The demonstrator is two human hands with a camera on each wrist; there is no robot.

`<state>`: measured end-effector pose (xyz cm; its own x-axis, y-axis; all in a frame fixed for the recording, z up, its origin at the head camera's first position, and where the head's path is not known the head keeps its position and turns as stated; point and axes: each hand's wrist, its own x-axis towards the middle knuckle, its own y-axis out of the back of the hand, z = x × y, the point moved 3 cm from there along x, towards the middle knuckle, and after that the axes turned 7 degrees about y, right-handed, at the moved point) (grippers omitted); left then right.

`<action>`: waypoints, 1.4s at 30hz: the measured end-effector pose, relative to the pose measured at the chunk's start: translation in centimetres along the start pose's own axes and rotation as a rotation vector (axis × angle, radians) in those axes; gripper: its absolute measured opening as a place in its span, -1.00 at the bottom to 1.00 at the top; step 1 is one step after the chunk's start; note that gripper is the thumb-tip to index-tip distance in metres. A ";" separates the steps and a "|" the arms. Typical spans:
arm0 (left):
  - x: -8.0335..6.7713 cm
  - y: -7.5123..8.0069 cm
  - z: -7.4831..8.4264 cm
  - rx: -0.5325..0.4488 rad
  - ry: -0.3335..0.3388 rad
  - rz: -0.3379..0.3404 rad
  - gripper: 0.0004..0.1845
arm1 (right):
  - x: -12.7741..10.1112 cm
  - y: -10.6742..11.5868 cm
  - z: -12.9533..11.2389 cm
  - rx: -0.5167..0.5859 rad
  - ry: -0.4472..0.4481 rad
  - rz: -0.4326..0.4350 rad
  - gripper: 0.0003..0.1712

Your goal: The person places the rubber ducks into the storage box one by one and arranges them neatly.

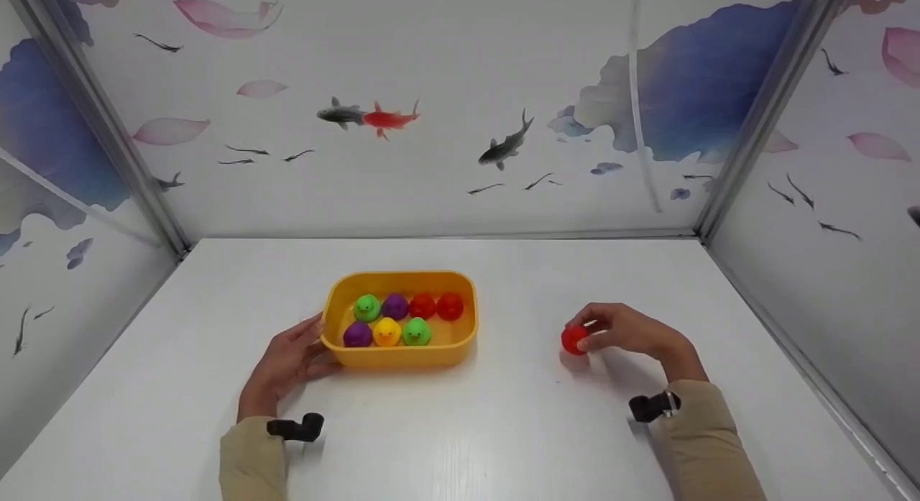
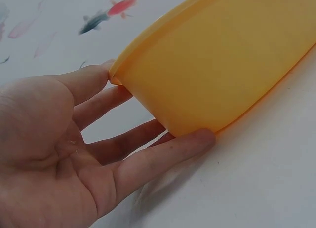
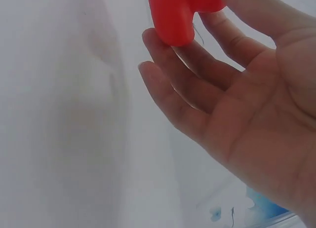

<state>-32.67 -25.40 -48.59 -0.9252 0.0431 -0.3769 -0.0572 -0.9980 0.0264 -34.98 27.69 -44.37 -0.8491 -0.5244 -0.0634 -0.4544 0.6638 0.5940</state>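
We see the right hand (image 1: 632, 333) pinching a small red rubber duck (image 1: 574, 339) just above the white table (image 1: 503, 429), well right of the yellow plastic tub (image 1: 399, 351). The left hand (image 1: 287, 364) rests straight fingers (image 2: 163, 156) against the tub's left end, seven coloured ducks (image 1: 402, 320) inside.

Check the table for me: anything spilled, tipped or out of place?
Nothing is spilled or damaged. The yellow tub sits flat with seven toy ducks upright inside, steadied by the left hand. The only piece outside it is the red duck, pinched in the right hand to the tub's right.
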 end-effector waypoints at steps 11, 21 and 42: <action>0.0 0.1 -0.2 -0.007 0.014 0.022 -0.36 | 0.8 -1.0 -2.6 0.045 0.081 -0.008 -0.58; -0.3 0.2 0.0 -0.023 -0.005 -0.003 -0.36 | 1.9 -2.7 -4.8 0.084 0.074 0.018 -0.52; 0.0 0.1 -0.1 -0.004 -0.006 -0.002 -0.35 | 4.7 -5.8 -8.9 0.091 0.164 0.105 -0.54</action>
<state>-32.62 -25.54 -48.69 -0.9274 0.0450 -0.3714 -0.0573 -0.9981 0.0222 -33.91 16.63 -40.95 -0.8416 -0.5241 0.1306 -0.3942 0.7612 0.5149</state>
